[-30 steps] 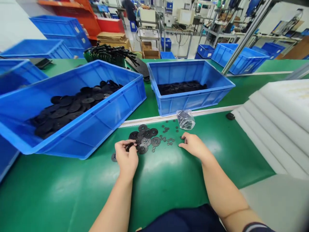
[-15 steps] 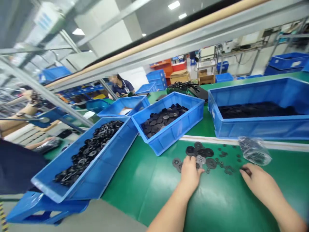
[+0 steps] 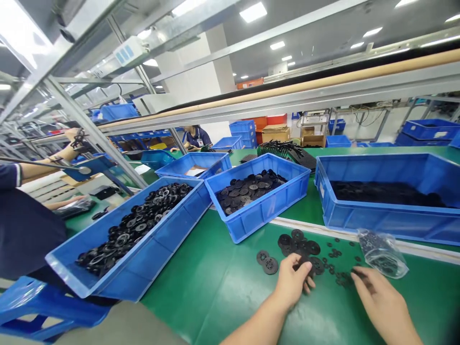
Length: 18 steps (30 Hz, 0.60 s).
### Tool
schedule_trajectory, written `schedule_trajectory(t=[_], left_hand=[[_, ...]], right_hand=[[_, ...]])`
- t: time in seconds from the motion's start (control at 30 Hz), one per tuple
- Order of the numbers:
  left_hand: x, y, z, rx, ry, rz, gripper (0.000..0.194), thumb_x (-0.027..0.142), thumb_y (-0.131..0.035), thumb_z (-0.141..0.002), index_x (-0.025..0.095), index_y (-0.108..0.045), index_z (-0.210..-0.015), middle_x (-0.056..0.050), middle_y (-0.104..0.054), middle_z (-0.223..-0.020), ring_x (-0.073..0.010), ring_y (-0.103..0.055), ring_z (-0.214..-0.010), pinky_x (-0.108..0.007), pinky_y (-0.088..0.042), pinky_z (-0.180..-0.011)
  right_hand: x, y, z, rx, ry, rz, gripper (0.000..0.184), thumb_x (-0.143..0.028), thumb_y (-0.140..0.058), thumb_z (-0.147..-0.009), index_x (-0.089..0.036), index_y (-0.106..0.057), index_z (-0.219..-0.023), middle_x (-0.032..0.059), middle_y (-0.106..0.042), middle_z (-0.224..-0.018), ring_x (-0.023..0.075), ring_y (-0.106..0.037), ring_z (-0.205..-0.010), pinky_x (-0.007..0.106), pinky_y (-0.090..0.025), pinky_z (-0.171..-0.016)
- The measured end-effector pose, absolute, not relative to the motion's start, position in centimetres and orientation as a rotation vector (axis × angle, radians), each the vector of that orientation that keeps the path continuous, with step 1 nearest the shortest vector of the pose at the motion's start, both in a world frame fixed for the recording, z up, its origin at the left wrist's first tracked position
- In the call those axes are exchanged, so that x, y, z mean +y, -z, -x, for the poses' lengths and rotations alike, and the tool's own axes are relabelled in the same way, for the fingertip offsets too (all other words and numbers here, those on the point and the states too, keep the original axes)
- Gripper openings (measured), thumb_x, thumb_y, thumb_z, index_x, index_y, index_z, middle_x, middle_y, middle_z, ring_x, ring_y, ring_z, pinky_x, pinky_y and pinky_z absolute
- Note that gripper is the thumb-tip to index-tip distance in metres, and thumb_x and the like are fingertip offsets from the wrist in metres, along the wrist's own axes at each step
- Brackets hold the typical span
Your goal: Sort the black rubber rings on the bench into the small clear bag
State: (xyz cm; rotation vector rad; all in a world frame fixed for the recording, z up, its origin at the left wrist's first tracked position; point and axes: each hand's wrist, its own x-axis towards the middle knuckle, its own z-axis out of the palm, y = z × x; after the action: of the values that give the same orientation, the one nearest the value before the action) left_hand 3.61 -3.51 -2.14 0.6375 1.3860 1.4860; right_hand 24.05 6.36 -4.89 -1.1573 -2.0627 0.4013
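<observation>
**Picking over what lies loose**

From my head camera, I look down at my left hand (image 3: 293, 282), curled tightly around a black piece (image 3: 304, 261) with its edge showing between my fingers. It closes on that piece just above a loose pile of black plastic discs (image 3: 298, 245), which lie on the green bench mat (image 3: 201, 302), some overlapping. Two more discs (image 3: 269, 266) lie just to the left of my hand. My right hand (image 3: 383, 306) reaches toward a scatter of small black washers (image 3: 337, 252), its fingertips (image 3: 355, 273) right at their edge. Its thumb and fingers are close together, but I cannot tell whether they hold anything.

A clear plastic bag (image 3: 383, 254) of small dark parts lies just past my right hand. Beyond the mat stand three blue plastic crates: one on my left (image 3: 154, 258) holds ringed black discs, the middle one (image 3: 251, 221) holds more discs, and the far right one (image 3: 377, 223) holds a dark layer. A co-worker (image 3: 196, 136) sits farther back.

I judge that I am in the middle of handling these loose pieces. With the discs overlapping, the next move calls for careful fingertip work.
</observation>
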Motion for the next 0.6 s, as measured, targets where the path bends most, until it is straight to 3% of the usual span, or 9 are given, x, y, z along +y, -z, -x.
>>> schedule_trajectory(t=[0.17,0.37,0.5,0.6], left_hand=[[-3.8,2.2,-5.3,1.200,-1.377,-0.618,0.059,0.069,-0.072,-0.065,0.015,-0.055,-0.082,-0.002,-0.062,-0.062,-0.0120,-0.057,-0.048,-0.022,-0.043,-0.043],[-4.0,1.9,-4.9,1.155,-1.319,-0.736,0.057,0.068,-0.071,-0.070,0.012,-0.060,-0.078,-0.002,-0.061,-0.059,-0.0107,-0.056,-0.050,-0.024,-0.047,-0.051],[-4.2,2.5,-5.3,1.129,-1.272,-0.758,0.063,0.075,-0.066,-0.069,0.013,-0.059,-0.072,-0.002,-0.059,-0.057,-0.0111,-0.055,-0.049,-0.025,-0.046,-0.052],[-4.0,3.6,-5.7,1.048,-1.222,-0.726,0.073,0.086,-0.066,-0.057,0.014,-0.059,-0.068,-0.003,-0.059,-0.056,-0.0121,-0.056,-0.047,-0.028,-0.048,-0.053]], right_hand=[[2.4,4.0,-21.1,-2.110,-0.429,0.734,0.028,-0.045,-0.052,-0.098,-0.024,-0.070,-0.096,0.0061,-0.073,-0.097,0.0187,-0.071,-0.084,0.027,-0.058,-0.077],[1.0,3.3,-19.3,-2.109,-0.534,0.664,0.021,-0.032,-0.050,-0.100,-0.022,-0.069,-0.096,0.0058,-0.070,-0.088,0.0169,-0.069,-0.079,0.026,-0.058,-0.072],[0.7,3.6,-19.8,-2.125,-0.540,0.663,0.026,-0.035,-0.050,-0.100,-0.023,-0.072,-0.095,0.0059,-0.071,-0.089,0.0165,-0.070,-0.079,0.025,-0.058,-0.072],[1.4,5.3,-20.9,-2.125,-0.492,0.685,0.033,-0.047,-0.053,-0.096,-0.025,-0.077,-0.091,0.0064,-0.073,-0.094,0.0188,-0.071,-0.081,0.028,-0.059,-0.077]])
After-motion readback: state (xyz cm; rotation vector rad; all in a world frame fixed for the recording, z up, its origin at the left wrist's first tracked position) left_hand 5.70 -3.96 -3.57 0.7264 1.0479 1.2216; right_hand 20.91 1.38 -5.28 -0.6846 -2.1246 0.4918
